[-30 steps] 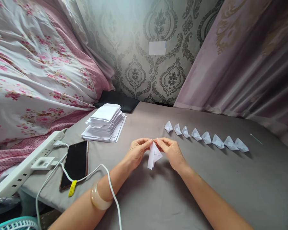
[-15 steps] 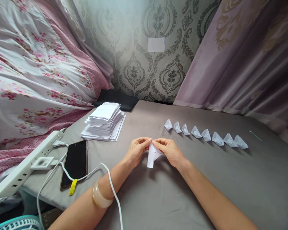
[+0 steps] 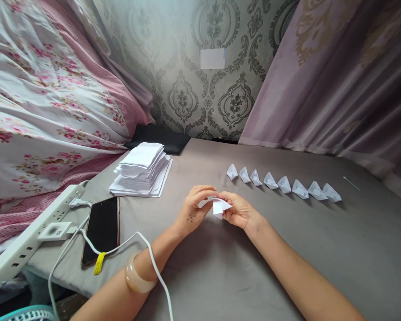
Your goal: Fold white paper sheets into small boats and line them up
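A small folded white paper (image 3: pixel 219 207) is held above the grey cloth between my two hands. My left hand (image 3: pixel 195 208) grips its left side, fingers curled over the top and thumb below. My right hand (image 3: pixel 236 208) pinches the right side, with its fingertips partly behind the paper. A pointed corner and a short flap of the paper show between the hands. Beyond my right hand, several folded paper boats (image 3: pixel 284 184) stand in a slanting row. To the left lies a stack of white paper sheets (image 3: pixel 142 171).
On the left are a black phone (image 3: pixel 102 229), a white power strip (image 3: pixel 36 232) and a white cable (image 3: pixel 143 236) running across my left forearm. A black flat item (image 3: pixel 163 137) lies by the wall. A cotton swab (image 3: pixel 351 183) rests at the far right.
The paper has turned in my hands: its long strip hung down before, and now a pointed corner faces right. My left hand has rolled over, with its fingers arched above the paper.
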